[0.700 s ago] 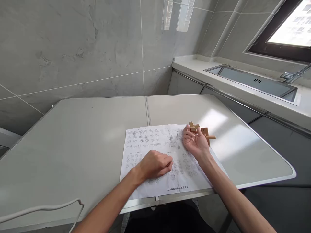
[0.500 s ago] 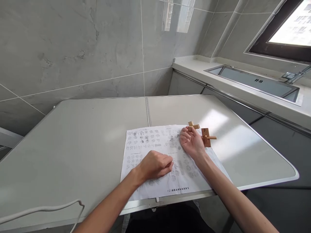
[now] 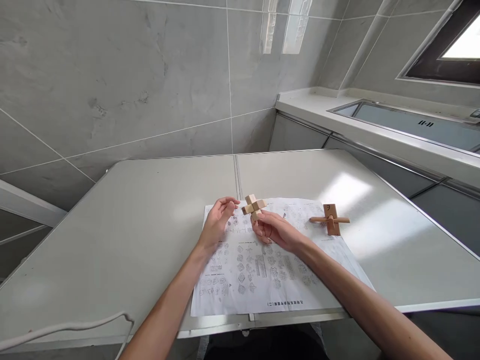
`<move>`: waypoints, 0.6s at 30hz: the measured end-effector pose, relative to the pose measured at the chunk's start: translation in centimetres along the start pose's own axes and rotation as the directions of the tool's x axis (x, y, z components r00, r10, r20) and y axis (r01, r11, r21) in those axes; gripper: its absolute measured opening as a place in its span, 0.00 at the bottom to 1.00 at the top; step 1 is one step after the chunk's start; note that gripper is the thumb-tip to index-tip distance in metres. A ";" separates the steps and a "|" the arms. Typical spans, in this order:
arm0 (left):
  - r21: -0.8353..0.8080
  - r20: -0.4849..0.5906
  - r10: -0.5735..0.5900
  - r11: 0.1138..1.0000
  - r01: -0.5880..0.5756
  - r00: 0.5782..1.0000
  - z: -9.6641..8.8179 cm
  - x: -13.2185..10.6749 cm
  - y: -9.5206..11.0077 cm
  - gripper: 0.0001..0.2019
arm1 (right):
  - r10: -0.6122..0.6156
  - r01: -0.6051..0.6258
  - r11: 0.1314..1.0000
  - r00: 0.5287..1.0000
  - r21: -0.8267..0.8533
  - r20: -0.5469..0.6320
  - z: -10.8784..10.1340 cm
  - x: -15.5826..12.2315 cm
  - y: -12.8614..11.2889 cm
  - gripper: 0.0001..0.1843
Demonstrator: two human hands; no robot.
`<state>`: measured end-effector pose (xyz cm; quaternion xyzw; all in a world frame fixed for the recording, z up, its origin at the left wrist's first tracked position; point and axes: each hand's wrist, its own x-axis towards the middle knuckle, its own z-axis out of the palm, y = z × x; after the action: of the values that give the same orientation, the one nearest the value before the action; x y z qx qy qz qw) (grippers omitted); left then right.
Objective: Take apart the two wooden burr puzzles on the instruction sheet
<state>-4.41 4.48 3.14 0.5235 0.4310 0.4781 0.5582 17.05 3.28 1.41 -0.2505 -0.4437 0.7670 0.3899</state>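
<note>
My right hand [image 3: 273, 230] holds a small light wooden cross-shaped puzzle piece [image 3: 254, 206] above a printed instruction sheet [image 3: 262, 265]. My left hand [image 3: 217, 222] hovers just left of it, fingers curled and apart, holding nothing, its fingertips close to the piece. A second, darker wooden cross puzzle [image 3: 330, 219] lies on the sheet's far right corner, apart from both hands.
The sheet lies on a grey folding table [image 3: 142, 210] with a centre seam. A white cable [image 3: 63, 327] runs along the near left edge. A counter with a steel sink [image 3: 405, 125] stands at the right; tiled walls behind.
My right hand has lifted the light wooden cross from beside the darker puzzle and carried it left. My left hand rose off the sheet and opened toward it. The view shifted.
</note>
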 end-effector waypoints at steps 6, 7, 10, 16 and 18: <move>-0.131 0.438 -0.014 0.988 0.080 0.899 0.9 -0.5 -0.5 0.37 | 0.053 -0.061 0.998 0.974 0.029 0.220 -0.6 -0.6 0.4 0.20; -0.134 0.472 -0.012 0.987 0.085 0.882 1.0 -0.6 -0.5 0.36 | 0.056 -0.066 0.997 0.968 0.035 0.245 -0.7 -0.6 0.4 0.21; -0.137 0.479 -0.042 0.983 0.122 0.877 1.2 -0.8 -0.4 0.31 | 0.069 -0.082 0.996 0.962 0.038 0.262 -1.0 -0.7 0.6 0.19; -0.234 0.456 -0.045 0.958 0.168 0.889 1.0 -0.9 -0.2 0.33 | 0.087 -0.090 0.996 0.944 -0.003 0.317 -1.1 -1.0 0.5 0.16; -0.246 0.489 -0.042 0.952 0.184 0.871 1.0 -0.9 -0.2 0.36 | 0.097 -0.096 0.995 0.925 -0.020 0.367 -1.1 -1.0 0.5 0.17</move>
<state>-3.61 3.40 3.03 0.5127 0.2367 0.3573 0.7439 18.23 2.80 0.45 -0.1245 -0.4965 0.8182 0.2617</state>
